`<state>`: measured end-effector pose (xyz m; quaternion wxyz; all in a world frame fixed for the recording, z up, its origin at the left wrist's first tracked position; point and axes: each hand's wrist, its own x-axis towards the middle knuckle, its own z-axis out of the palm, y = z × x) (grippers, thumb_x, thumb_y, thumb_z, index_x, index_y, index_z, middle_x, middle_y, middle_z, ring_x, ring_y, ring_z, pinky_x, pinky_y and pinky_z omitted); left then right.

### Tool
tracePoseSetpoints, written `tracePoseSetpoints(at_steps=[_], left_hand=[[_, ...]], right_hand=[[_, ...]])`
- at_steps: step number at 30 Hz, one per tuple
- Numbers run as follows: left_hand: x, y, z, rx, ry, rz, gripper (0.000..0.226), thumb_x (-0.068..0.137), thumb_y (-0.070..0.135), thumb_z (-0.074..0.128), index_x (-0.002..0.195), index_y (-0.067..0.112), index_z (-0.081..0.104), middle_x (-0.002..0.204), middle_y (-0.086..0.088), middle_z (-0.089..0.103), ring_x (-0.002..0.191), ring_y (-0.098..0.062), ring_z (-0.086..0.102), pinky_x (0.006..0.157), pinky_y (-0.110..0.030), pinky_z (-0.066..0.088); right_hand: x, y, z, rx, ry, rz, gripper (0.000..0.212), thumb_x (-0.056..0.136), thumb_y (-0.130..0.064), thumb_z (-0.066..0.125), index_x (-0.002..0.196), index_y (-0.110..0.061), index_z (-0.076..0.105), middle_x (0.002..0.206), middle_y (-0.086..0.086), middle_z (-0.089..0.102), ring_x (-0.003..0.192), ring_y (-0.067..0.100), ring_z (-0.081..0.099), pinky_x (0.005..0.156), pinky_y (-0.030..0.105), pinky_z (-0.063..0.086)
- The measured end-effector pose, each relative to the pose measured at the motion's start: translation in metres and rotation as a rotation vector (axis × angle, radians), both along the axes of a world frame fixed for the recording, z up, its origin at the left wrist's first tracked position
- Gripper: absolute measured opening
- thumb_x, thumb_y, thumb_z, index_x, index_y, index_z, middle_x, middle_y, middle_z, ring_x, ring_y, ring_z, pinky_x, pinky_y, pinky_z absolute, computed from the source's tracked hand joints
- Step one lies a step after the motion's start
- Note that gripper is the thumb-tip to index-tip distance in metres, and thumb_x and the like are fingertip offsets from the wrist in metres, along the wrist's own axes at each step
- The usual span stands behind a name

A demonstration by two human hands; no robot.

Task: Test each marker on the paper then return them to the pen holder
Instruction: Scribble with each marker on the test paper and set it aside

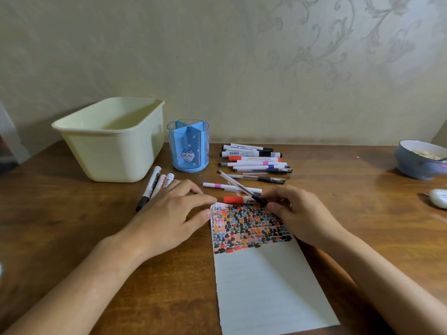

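On the desk [72, 226], near its back edge: one blue pen holder [188, 146] with divided compartments, nothing visible inside it, standing just right of one cream plastic tub [110, 141]. Right of the holder, a loose pile of markers and pens [254, 160] lying roughly parallel; about nine, exact count unclear since they overlap. In front of the holder, three markers [156, 187] lie side by side, their lower ends partly hidden by the left hand [169, 213]. Between the pile and the paper: one white marker with pink band [231, 187] and one red-capped marker [235, 199], the latter touching the paper's top edge and partly covered. One sheet of paper [266, 286] runs to the desk's front edge; upper part is packed with black, red, orange, blue and pink test marks, lower part blank. Left hand lies flat, fingers straight, fingertips at the paper's top-left corner, holding nothing. Right hand [297, 213] has fingers curled, pinching one clear pen with black cap [239, 186] at its lower end; the tip is hidden by the fingers, the shaft angles up-left over the white marker. One grey bowl [419, 158] at the right edge, cut off by the frame, contents hard to make out. One white object [439, 198] also cut off there, unidentifiable.
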<state>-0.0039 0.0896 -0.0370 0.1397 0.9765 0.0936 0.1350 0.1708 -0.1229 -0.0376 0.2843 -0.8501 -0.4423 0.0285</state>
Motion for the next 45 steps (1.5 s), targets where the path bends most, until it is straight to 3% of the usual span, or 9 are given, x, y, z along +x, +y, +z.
tracePoseSetpoints(at_steps=[6,15,23,25,29,33,38,42,45], left_hand=[[0.000,-0.002,0.000,-0.005,-0.007,-0.017,0.041,0.095,0.055,0.045,0.135,0.048,0.051,0.118,0.028,0.043,0.119,0.006,0.034,0.100,-0.027,0.040],[0.003,-0.031,0.005,-0.075,-0.120,-0.140,0.044,0.089,0.063,0.048,0.128,0.044,0.056,0.115,0.028,0.050,0.119,0.010,0.036,0.086,-0.011,0.035],[0.000,-0.044,0.006,-0.087,-0.148,-0.164,0.016,0.095,0.032,0.061,0.110,0.036,0.063,0.096,0.017,0.053,0.094,-0.002,0.054,0.076,-0.020,0.048],[-0.001,-0.047,0.007,-0.088,-0.157,-0.174,0.014,0.096,0.037,0.058,0.109,0.032,0.064,0.091,0.018,0.052,0.092,-0.003,0.052,0.075,-0.024,0.048],[0.000,-0.047,0.010,-0.161,-0.144,-0.170,0.042,0.087,0.061,0.039,0.102,0.031,0.064,0.087,0.015,0.051,0.086,-0.004,0.052,0.071,-0.024,0.046],[0.000,-0.045,0.012,-0.215,-0.115,-0.173,0.018,0.093,0.046,0.050,0.090,0.031,0.061,0.081,0.012,0.049,0.079,-0.006,0.052,0.064,-0.022,0.039],[-0.005,-0.017,0.029,-0.319,-0.152,-0.083,0.020,0.089,0.045,0.051,0.074,0.035,0.058,0.067,0.022,0.059,0.070,0.003,0.054,0.064,-0.021,0.035],[-0.010,-0.014,0.034,-0.355,-0.195,-0.053,0.019,0.094,0.044,0.049,0.089,0.031,0.062,0.066,0.009,0.060,0.067,-0.008,0.057,0.065,-0.015,0.037],[-0.008,-0.026,0.029,-0.245,-0.046,-0.070,0.013,0.102,0.029,0.045,0.095,0.033,0.055,0.079,0.011,0.060,0.081,0.001,0.055,0.065,-0.012,0.038]], right_hand=[[-0.002,0.000,0.002,0.032,0.046,-0.011,0.019,0.100,-0.022,0.059,0.116,-0.028,0.066,0.093,-0.021,0.061,0.084,-0.001,0.058,0.060,0.012,0.041],[-0.032,0.004,0.017,0.281,0.665,0.131,0.011,0.091,-0.013,0.069,0.100,-0.009,0.064,0.095,0.011,0.076,0.085,0.023,0.076,0.078,0.036,0.062],[-0.045,0.006,0.017,0.254,0.757,0.187,0.019,0.088,-0.027,0.069,0.094,-0.010,0.065,0.093,0.010,0.078,0.089,0.027,0.076,0.084,0.046,0.061],[-0.047,0.007,0.020,0.266,0.780,0.163,0.019,0.094,-0.028,0.062,0.094,-0.009,0.066,0.091,0.012,0.078,0.087,0.028,0.076,0.083,0.046,0.061],[-0.047,0.006,0.025,0.275,0.804,0.174,0.021,0.097,-0.024,0.058,0.089,-0.011,0.072,0.090,0.014,0.078,0.086,0.027,0.077,0.082,0.042,0.062],[-0.044,0.000,0.029,0.253,0.825,0.288,0.027,0.097,-0.023,0.054,0.100,-0.002,0.070,0.094,0.015,0.078,0.089,0.028,0.076,0.077,0.033,0.062],[-0.022,-0.016,0.036,0.364,0.804,0.248,0.029,0.093,-0.031,0.057,0.095,-0.010,0.078,0.096,0.020,0.076,0.092,0.036,0.075,0.084,0.045,0.062],[-0.021,-0.016,0.033,0.332,0.807,0.221,0.029,0.084,-0.034,0.063,0.094,-0.012,0.077,0.095,0.017,0.077,0.091,0.033,0.076,0.082,0.041,0.062],[-0.028,-0.010,0.025,0.240,0.762,0.227,0.019,0.084,-0.020,0.073,0.096,-0.006,0.074,0.093,0.014,0.077,0.091,0.030,0.075,0.082,0.044,0.062]])
